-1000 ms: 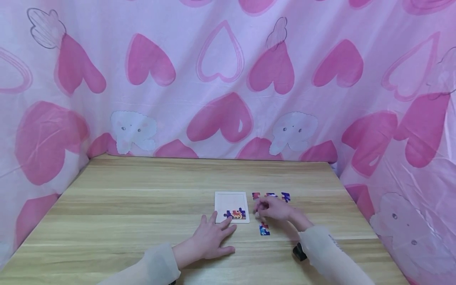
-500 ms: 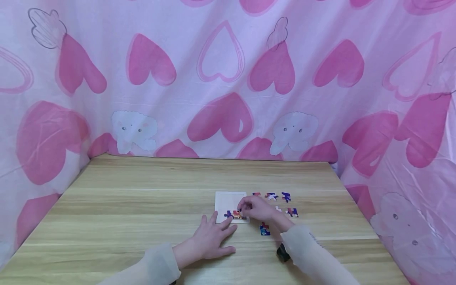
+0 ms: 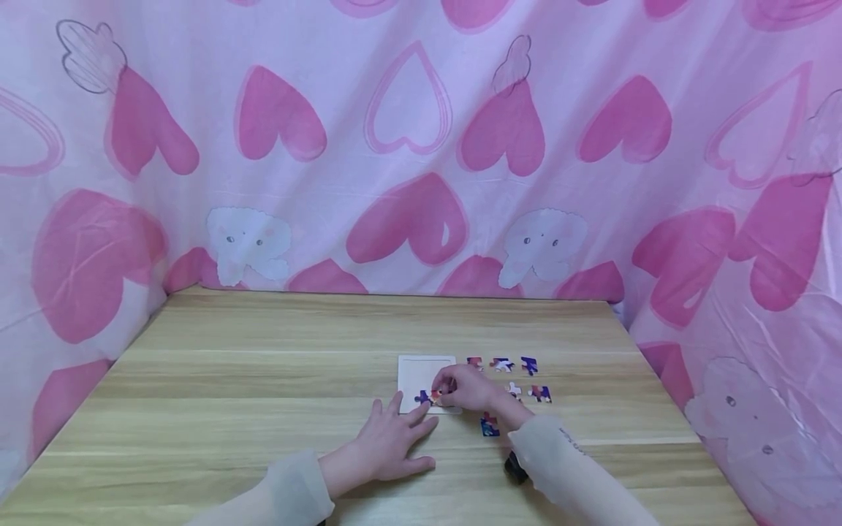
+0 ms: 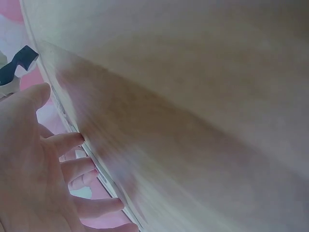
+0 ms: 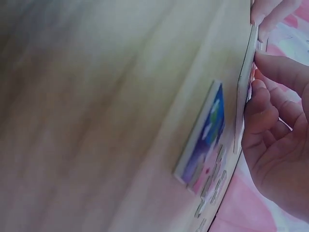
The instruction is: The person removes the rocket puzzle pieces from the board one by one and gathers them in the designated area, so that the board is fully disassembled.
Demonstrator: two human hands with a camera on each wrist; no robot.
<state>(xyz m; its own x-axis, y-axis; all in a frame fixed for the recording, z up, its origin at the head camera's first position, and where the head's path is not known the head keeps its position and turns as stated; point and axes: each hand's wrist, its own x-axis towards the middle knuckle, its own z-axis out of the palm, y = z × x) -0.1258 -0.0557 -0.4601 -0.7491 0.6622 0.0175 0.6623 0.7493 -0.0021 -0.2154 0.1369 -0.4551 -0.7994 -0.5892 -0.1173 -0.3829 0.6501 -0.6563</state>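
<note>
A white square puzzle tray (image 3: 413,372) lies on the table, with joined purple and orange jigsaw pieces (image 3: 422,397) along its lower part. My left hand (image 3: 391,442) is spread flat, its fingertips resting at the tray's lower left edge. Over the tray's right side, my right hand (image 3: 470,389) has thumb and fingers curled together at a puzzle piece, which they mostly hide. In the right wrist view, a strip of red and purple shows beside those fingers, and a loose blue piece (image 5: 212,121) lies nearer the camera.
Loose puzzle pieces lie right of the tray: a top row including a white and purple piece (image 3: 502,364), a dark one (image 3: 540,394) below, and a blue and red one (image 3: 490,425) nearest. A pink heart-patterned curtain (image 3: 408,219) surrounds the wooden table (image 3: 230,409).
My right hand has moved left from the loose pieces onto the tray's right part, then slightly farther left. The left hand stays at the tray's edge.
</note>
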